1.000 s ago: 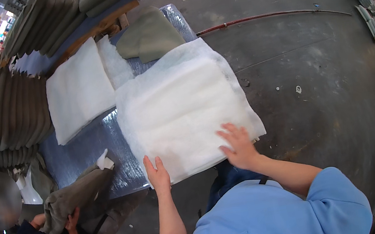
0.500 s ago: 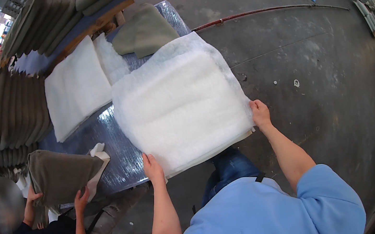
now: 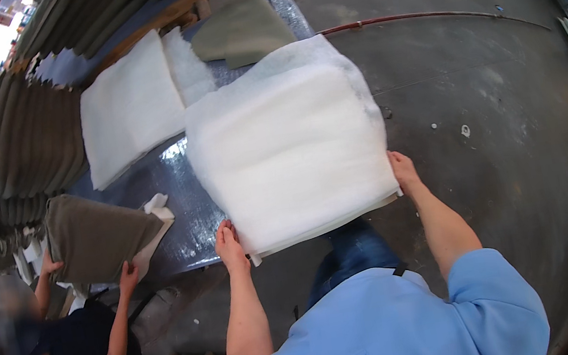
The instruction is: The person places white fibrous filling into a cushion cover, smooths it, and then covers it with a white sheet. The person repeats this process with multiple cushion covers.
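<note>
A sheet of white batting (image 3: 287,147) lies over a flat pad on the wrapped table, its far and side edges thin and fluffy. The pad's pale layers show along the near edge, which overhangs the table. My left hand (image 3: 230,246) is at the near left corner, its fingers closed on the batting's edge. On the opposite side, my right hand (image 3: 404,171) grips the near right corner, the fingertips partly hidden behind it. Both arms reach forward from my blue sleeves.
A co-worker at left holds a brown-grey fabric cushion cover (image 3: 98,238). More white batting (image 3: 131,112) and a grey-green fabric piece (image 3: 243,29) lie on the plastic-wrapped table (image 3: 194,239). Stacked grey-brown cushions (image 3: 26,146) stand at left. A reddish pole (image 3: 414,18) extends over the floor.
The batting's near edge lies straighter between my hands, and its thick top layer reaches closer to the right side. The whole view has shifted slightly. The co-worker's right hand has moved on the cover.
</note>
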A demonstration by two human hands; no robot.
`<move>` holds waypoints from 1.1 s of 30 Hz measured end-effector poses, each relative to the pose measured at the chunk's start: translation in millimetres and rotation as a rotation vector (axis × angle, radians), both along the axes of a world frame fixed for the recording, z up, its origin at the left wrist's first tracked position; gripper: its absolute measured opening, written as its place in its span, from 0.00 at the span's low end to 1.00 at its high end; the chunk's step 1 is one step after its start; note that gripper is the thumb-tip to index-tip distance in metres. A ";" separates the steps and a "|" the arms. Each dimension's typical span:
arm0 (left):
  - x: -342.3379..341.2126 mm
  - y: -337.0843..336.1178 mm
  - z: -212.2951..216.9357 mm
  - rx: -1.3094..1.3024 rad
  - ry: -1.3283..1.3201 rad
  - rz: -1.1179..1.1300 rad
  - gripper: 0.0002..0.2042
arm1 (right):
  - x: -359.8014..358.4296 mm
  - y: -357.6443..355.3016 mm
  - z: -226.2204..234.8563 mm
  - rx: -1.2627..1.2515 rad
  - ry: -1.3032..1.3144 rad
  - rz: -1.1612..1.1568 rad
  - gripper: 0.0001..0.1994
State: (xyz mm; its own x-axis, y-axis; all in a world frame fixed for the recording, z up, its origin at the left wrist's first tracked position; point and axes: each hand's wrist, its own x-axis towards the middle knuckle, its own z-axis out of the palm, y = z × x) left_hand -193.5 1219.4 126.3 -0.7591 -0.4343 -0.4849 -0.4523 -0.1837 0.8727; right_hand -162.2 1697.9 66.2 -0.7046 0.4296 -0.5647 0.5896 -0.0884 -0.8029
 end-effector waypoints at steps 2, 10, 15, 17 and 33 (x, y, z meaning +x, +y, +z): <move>0.5 -15.3 6.2 -0.301 -0.018 -0.001 0.16 | 8.5 8.4 9.7 -0.087 0.046 -0.069 0.20; 21.4 -30.0 4.4 -0.342 -0.339 -0.141 0.18 | 18.8 4.9 67.7 -0.133 -0.226 0.053 0.21; 5.2 -25.7 -2.0 0.065 -0.403 -0.128 0.13 | 24.4 16.7 35.4 -0.012 -0.035 0.074 0.15; 11.3 -35.2 -3.3 0.025 -0.322 -0.077 0.10 | 21.9 13.3 30.3 0.034 0.079 -0.005 0.14; -1.5 -13.5 -29.3 -0.627 -0.256 -0.515 0.09 | 23.5 14.3 -38.6 0.058 0.040 0.064 0.11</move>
